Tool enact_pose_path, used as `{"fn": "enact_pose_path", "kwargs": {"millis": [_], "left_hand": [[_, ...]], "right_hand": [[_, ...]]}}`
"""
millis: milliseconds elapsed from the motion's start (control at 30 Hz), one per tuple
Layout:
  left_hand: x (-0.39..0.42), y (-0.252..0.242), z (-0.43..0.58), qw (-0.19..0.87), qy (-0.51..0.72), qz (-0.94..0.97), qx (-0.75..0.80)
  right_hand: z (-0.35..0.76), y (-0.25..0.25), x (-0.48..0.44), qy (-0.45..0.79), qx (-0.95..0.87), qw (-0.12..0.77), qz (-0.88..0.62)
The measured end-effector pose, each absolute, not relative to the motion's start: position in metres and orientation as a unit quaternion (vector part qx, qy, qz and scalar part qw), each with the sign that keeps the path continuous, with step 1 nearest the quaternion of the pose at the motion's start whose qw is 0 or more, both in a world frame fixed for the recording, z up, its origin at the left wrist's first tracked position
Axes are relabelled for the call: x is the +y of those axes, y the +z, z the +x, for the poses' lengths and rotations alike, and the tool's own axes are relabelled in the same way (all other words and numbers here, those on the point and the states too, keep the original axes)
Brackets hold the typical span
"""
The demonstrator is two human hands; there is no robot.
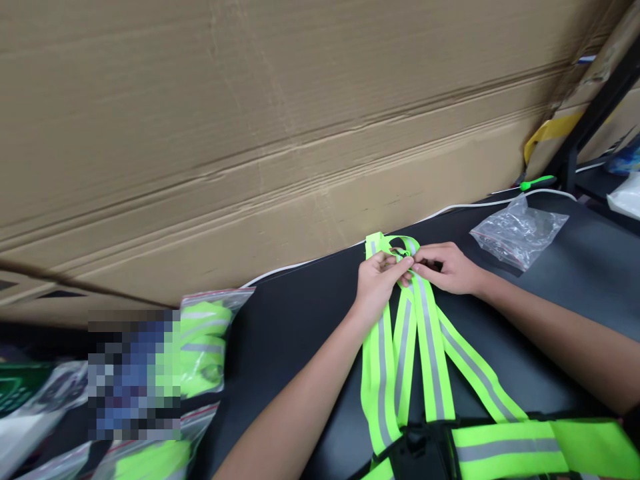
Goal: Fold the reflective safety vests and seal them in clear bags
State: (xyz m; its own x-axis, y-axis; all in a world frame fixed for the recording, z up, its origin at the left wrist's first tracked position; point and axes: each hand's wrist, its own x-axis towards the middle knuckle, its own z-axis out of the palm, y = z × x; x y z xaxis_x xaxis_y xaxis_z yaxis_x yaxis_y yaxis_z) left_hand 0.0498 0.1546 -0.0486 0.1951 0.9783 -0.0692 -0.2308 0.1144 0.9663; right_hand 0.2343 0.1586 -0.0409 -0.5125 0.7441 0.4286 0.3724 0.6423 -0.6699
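A neon-yellow reflective harness vest point(433, 360) with grey stripes lies on the black table, its straps running away from me. My left hand point(381, 277) pinches a strap near the far end of the vest. Close beside it, my right hand point(445, 267) has thumb and forefinger closed on the same strap end, by a small dark piece point(401, 253) mostly hidden by fingers. At the near side, a black buckle part point(425, 453) joins the straps to the wide waist band point(510, 450).
A cardboard wall point(300, 133) rises behind the table point(285, 333). At right lie a clear zip bag point(520, 230), a green-handled tool point(537, 182) and a white cable point(450, 208). Bagged neon vests point(203, 347) sit at left. A black metal post point(595, 110) stands far right.
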Motion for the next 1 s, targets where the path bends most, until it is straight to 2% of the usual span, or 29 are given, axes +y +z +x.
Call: {"fn": "enact_pose_path", "kwargs": {"millis": [133,333,567,733,1000], "left_hand": [[0.155,-0.049,0.050,0.619,0.488,0.453,0.417],[0.155,-0.048,0.049,0.616,0.485,0.455,0.423],[0.158,-0.046,0.046,0.604,0.495,0.447,0.437],[0.159,-0.049,0.045,0.602,0.494,0.446,0.442],[0.161,-0.047,0.049,0.556,0.531,0.436,0.468]], "right_hand": [[0.236,-0.039,0.159,0.215,-0.844,0.360,-0.334],[0.244,-0.032,0.159,0.097,-0.898,0.278,-0.326],[0.254,-0.027,0.158,0.068,-0.911,0.217,-0.344],[0.255,-0.021,0.157,0.142,-0.903,0.204,-0.349],[0.256,-0.024,0.159,0.410,-0.790,0.242,-0.387]]}}
